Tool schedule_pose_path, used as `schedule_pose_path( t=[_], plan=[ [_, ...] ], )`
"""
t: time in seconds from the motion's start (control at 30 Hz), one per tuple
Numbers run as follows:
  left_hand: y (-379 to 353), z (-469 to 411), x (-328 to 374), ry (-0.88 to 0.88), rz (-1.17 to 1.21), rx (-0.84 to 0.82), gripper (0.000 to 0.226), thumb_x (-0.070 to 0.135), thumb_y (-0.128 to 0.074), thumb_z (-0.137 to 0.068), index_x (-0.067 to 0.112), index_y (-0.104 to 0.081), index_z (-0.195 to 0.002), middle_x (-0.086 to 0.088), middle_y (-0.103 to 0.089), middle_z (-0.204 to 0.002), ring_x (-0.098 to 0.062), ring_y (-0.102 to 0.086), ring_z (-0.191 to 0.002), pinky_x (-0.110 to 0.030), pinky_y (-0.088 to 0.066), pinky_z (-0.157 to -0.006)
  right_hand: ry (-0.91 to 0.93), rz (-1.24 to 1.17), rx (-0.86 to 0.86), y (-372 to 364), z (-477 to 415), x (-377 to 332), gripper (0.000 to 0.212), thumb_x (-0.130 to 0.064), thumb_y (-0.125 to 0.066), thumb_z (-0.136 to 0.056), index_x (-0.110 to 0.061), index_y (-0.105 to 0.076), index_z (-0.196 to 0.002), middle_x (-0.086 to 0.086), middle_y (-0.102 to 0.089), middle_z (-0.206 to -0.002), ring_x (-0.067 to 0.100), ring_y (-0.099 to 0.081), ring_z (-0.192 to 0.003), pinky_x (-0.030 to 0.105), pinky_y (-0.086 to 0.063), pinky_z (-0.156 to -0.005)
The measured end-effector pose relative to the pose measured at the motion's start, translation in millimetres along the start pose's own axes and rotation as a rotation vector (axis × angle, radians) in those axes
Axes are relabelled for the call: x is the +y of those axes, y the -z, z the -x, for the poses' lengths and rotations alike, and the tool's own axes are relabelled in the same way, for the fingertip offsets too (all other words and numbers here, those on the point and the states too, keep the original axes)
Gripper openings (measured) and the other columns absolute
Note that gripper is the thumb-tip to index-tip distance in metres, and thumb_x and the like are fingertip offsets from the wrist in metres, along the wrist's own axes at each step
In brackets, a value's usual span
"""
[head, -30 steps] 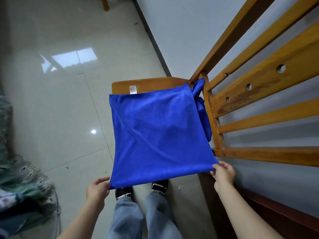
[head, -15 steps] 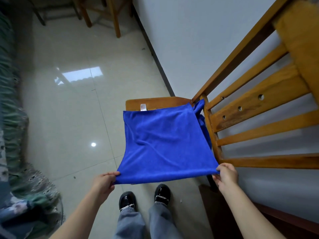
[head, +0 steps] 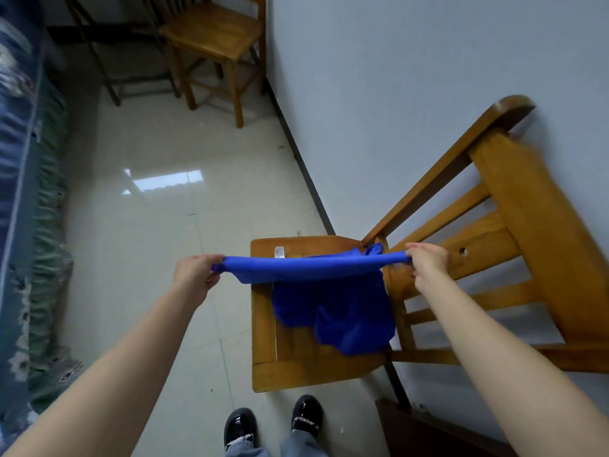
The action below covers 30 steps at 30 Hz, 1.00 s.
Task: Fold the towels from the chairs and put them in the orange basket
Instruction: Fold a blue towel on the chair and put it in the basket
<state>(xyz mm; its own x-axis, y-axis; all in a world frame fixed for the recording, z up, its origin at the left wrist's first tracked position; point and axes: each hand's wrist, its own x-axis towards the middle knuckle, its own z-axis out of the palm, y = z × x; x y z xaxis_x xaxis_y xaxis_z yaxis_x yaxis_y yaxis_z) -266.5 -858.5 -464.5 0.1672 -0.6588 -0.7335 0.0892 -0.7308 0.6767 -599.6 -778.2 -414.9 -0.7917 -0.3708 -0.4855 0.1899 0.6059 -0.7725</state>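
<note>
A pale tiled floor (head: 148,258) takes up the left and middle of the view, with a bright patch of light reflected in it. A plain light wall (head: 395,94) runs along the right, with a dark strip where it meets the floor.

Against that wall stands a wooden chair (head: 296,367), its seat straight in front of the person and its slatted back rising to the right. Along the left edge hangs a bed or sofa cover (head: 33,225) in blue and green with a flower pattern. At the far end of the room stands a second wooden chair (head: 211,31), close to the wall, with thin dark metal legs (head: 108,77) of some other furniture just beside it. A dark wooden piece (head: 428,433) sits low at the bottom right, by the wall.

The blue towel (head: 346,318) is over the seat of the near chair. Its top edge is pulled into a straight band between the two hands, and the rest sags below in loose folds on the backrest side of the seat. Whether the folds touch the wood cannot be told.

The left hand (head: 194,275) grips the band's left end, fingers curled over the cloth. The right hand (head: 428,262) pinches the right end, just beside the chair back.

Two shiny black shoes (head: 306,413) stand on the floor in front of the seat. A small white tag (head: 279,252) shows on the seat's far edge, just behind the band
</note>
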Motion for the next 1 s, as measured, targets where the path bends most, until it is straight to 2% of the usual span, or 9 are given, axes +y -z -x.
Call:
schedule_pose_path(
  t=[0.07, 0.13, 0.17, 0.4, 0.53, 0.63, 0.8, 0.9, 1.0],
  plan=[
    [-6.0, 3.7, 33.1, -0.072, 0.037, -0.042, 0.015, -0.004, -0.048, -0.090, 0.001, -0.060, -0.081, -0.013, -0.053, -0.082, -0.019, -0.052, -0.068, -0.013, -0.049, -0.057, 0.049, -0.023, -0.003, -5.3, -3.0, -31.7, 0.017, 0.003, -0.054, -0.087, -0.006, -0.065, -0.096, 0.008, -0.059, -0.092, 0.022, -0.058, -0.089, 0.026, -0.052, -0.071],
    [-9.6, 7.3, 64.0, -0.141, 0.033, -0.062, 0.018, -0.007, -0.043, -0.091, -0.001, -0.059, -0.092, -0.013, -0.055, -0.084, -0.024, -0.055, -0.080, -0.023, -0.046, -0.080, 0.098, -0.011, -0.004, -9.4, -7.1, -58.5, 0.018, 0.004, -0.052, -0.086, -0.011, -0.063, -0.089, 0.010, -0.060, -0.098, 0.024, -0.060, -0.091, 0.028, -0.052, -0.077],
    [-11.3, 8.9, 77.5, -0.169, 0.030, -0.070, 0.019, -0.008, -0.041, -0.091, -0.001, -0.059, -0.088, -0.012, -0.054, -0.082, -0.024, -0.056, -0.080, -0.026, -0.044, -0.083, 0.121, -0.010, -0.005, -10.9, -8.4, -69.6, 0.019, 0.004, -0.052, -0.086, -0.011, -0.063, -0.088, 0.010, -0.061, -0.101, 0.023, -0.059, -0.091, 0.028, -0.052, -0.077],
    [-15.6, 19.2, 136.9, -0.318, 0.112, -0.090, 0.026, -0.012, -0.041, -0.090, 0.002, -0.057, -0.075, -0.012, -0.054, -0.079, -0.017, -0.055, -0.071, -0.014, -0.053, -0.057, 0.221, -0.081, -0.049, -19.1, -2.2, -117.6, 0.021, 0.003, -0.053, -0.089, -0.007, -0.060, -0.106, 0.005, -0.056, -0.102, 0.017, -0.056, -0.094, 0.025, -0.052, -0.080],
    [-6.8, 25.1, 146.5, -0.367, 0.157, -0.099, 0.020, -0.012, -0.042, -0.089, -0.002, -0.060, -0.087, -0.013, -0.055, -0.082, -0.017, -0.055, -0.073, -0.012, -0.053, -0.058, 0.275, -0.112, -0.049, -18.7, 4.1, -127.5, 0.019, 0.003, -0.054, -0.089, -0.010, -0.058, -0.102, 0.005, -0.056, -0.103, 0.017, -0.057, -0.095, 0.023, -0.053, -0.074],
    [1.5, 31.2, 135.1, -0.360, 0.159, -0.113, 0.024, -0.012, -0.042, -0.089, 0.001, -0.058, -0.078, -0.013, -0.056, -0.083, -0.017, -0.056, -0.075, -0.011, -0.052, -0.056, 0.271, -0.127, -0.031, -12.4, 10.8, -119.7, 0.017, 0.003, -0.054, -0.088, -0.012, -0.057, -0.093, 0.006, -0.057, -0.104, 0.018, -0.059, -0.096, 0.023, -0.054, -0.072],
    [17.3, 41.4, 76.0, -0.218, 0.185, -0.080, 0.024, -0.012, -0.043, -0.088, 0.000, -0.057, -0.074, -0.013, -0.055, -0.081, -0.018, -0.056, -0.073, -0.012, -0.052, -0.051, 0.150, -0.082, -0.013, 4.6, 24.0, -61.1, 0.023, 0.005, -0.053, -0.086, -0.016, -0.054, -0.078, 0.006, -0.056, -0.096, 0.020, -0.057, -0.090, 0.021, -0.050, -0.065],
    [27.5, 45.5, 21.4, -0.077, 0.195, -0.047, 0.022, -0.014, -0.045, -0.087, -0.003, -0.056, -0.072, -0.014, -0.053, -0.077, -0.018, -0.053, -0.070, -0.012, -0.051, -0.046, 0.047, -0.005, 0.030, 17.3, 29.0, -6.4, 0.019, 0.003, -0.052, -0.087, -0.014, -0.054, -0.078, 0.008, -0.055, -0.094, 0.022, -0.055, -0.088, 0.029, -0.052, -0.073],
    [38.7, 51.0, -29.8, 0.042, 0.094, -0.069, 0.015, -0.013, -0.049, -0.086, -0.006, -0.056, -0.096, -0.012, -0.054, -0.081, -0.019, -0.054, -0.073, -0.014, -0.053, -0.054, -0.071, 0.094, 0.071, 29.2, 32.3, 42.7, 0.013, 0.002, -0.051, -0.087, -0.009, -0.055, -0.083, 0.011, -0.055, -0.093, 0.024, -0.053, -0.084, 0.038, -0.051, -0.084]
  ],
)
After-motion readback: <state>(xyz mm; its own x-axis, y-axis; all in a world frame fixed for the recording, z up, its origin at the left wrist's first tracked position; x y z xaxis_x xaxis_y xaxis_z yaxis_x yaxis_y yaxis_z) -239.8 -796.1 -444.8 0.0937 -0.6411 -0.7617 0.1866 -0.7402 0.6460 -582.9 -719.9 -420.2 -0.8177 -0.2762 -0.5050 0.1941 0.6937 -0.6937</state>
